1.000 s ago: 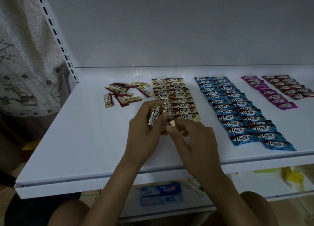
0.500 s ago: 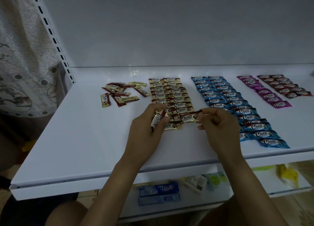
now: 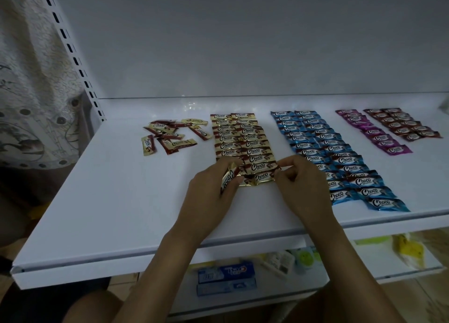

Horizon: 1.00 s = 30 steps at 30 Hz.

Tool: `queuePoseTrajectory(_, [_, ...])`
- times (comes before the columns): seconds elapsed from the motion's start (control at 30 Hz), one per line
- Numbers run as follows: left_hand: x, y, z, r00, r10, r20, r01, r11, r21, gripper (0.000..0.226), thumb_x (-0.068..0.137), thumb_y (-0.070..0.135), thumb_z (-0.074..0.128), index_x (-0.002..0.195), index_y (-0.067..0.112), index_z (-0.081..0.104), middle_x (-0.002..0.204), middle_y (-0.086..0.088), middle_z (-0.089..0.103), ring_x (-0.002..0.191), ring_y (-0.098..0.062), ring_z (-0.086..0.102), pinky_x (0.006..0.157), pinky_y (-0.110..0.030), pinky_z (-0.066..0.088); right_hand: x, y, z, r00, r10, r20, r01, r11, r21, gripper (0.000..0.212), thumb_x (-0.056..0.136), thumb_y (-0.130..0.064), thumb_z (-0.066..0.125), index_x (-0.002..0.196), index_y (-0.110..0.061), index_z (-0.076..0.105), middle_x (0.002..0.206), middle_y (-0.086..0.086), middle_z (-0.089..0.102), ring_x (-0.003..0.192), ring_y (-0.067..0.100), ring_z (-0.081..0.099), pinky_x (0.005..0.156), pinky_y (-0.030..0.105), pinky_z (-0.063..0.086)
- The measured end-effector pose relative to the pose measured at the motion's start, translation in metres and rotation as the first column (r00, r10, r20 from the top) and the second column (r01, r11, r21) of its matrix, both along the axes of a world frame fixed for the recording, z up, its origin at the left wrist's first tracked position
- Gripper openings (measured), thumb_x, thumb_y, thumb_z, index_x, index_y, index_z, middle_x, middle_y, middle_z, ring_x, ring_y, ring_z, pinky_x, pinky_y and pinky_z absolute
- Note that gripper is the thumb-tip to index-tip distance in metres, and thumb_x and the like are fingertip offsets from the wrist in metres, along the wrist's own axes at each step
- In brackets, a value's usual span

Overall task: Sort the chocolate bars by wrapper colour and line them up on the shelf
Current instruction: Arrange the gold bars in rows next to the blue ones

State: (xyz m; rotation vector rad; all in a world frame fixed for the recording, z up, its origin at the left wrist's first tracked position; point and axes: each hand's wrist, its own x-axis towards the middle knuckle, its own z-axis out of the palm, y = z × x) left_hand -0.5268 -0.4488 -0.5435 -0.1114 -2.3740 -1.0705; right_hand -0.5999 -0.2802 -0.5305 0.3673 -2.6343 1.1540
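Right hand (image 3: 303,186) has laid a gold foil-wrapped chocolate bar (image 3: 263,176) on the white shelf (image 3: 121,213), at the front of the gold double row (image 3: 239,138); its fingers (image 3: 289,167) still pinch the bar's end. Left hand (image 3: 209,201) grips a spare gold bar (image 3: 228,180). Loose gold-and-brown pile (image 3: 170,138) still unsorted.

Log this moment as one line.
stage: filling gold rows | left hand: holds gold bar | right hand: pinches front-row bar end | unsorted pile: shelf left side
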Motion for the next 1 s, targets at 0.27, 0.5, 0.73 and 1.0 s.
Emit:
queuePoseTrajectory(0.27, [0.0,0.0,0.0,1.0,0.001,0.009,-0.001,1.0,0.015,0.025,0.094,0.02,0.06,0.118,0.017,0.059,0.098,0.02,0.06,0.081,0.017,0.055,0.07,0.001,0.038,0.001,-0.001,-0.003,0.997,-0.031,-0.064,0.038,0.993,0.115,0.015,0.089,-0.023,0.06,0.101,-0.013,0.061,0.073,-0.006,0.052,0.065,0.009,0.047,0.052,0.014,0.029])
queuePoseTrajectory(0.5, [0.001,0.0,0.003,1.0,0.011,-0.012,-0.011,0.998,0.056,0.025,0.095,0.019,0.06,0.119,0.018,0.059,0.099,0.031,0.056,0.09,0.022,0.054,0.075,0.0,0.04,0.006,-0.004,-0.006,0.973,-0.051,-0.227,0.093,0.98,0.177,0.013,0.089,-0.018,0.058,0.1,-0.012,0.062,0.096,0.005,0.057,0.077,0.017,0.05,0.059,0.024,0.033])
queuePoseTrajectory(0.73, [0.0,0.001,0.003,1.0,0.009,-0.001,-0.009,1.0,0.023,0.024,0.093,0.018,0.061,0.118,0.017,0.059,0.102,0.018,0.06,0.092,0.007,0.055,0.073,0.001,0.039,0.017,-0.001,-0.019,0.897,0.255,-0.362,-0.182,0.958,0.223,0.035,0.083,-0.017,0.037,0.089,-0.012,0.072,0.086,0.005,0.068,0.074,0.024,0.06,0.064,0.035,0.051])
queuePoseTrajectory(1.0, [0.001,0.001,0.004,1.0,0.009,0.003,-0.01,1.0,0.029,0.025,0.094,0.02,0.061,0.119,0.018,0.059,0.104,0.017,0.061,0.09,0.003,0.059,0.075,-0.006,0.045,0.017,-0.006,-0.022,0.907,0.25,-0.338,-0.174,0.955,0.238,0.043,0.081,-0.014,0.034,0.098,-0.01,0.073,0.093,0.009,0.067,0.082,0.031,0.062,0.068,0.042,0.055])
